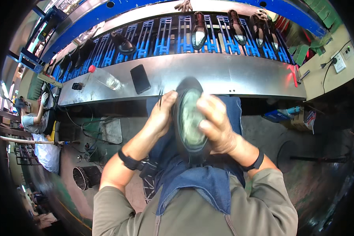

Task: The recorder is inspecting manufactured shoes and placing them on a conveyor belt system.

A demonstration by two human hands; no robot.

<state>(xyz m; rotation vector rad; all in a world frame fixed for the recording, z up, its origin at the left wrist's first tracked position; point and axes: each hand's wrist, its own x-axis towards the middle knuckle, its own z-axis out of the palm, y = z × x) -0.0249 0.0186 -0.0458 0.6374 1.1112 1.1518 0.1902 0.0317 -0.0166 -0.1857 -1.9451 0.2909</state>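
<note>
A dark shoe (187, 83) is held over my lap, tilted lengthwise, with a pale greenish, glossy patch facing up inside its dark rim. My left hand (161, 116) grips the shoe's left edge, and thin dark strips stick up beside its fingers; I cannot make out what they are. Over the right side of the pale patch, my right hand (220, 128) has its fingers and thumb bent in against it. Motion blurs those fingers, and anything small between them is too unclear to name. A blue denim cloth (200, 183) covers my lap.
Ahead runs a metal ledge (208, 76) with a black phone (140, 78) and a red-capped bottle (106, 77). Behind it, a blue-barred rack (163, 35) carries several shoes, including a brown one (199, 31). A black bucket (86, 177) is on the floor left. A co-worker (35, 118) sits far left.
</note>
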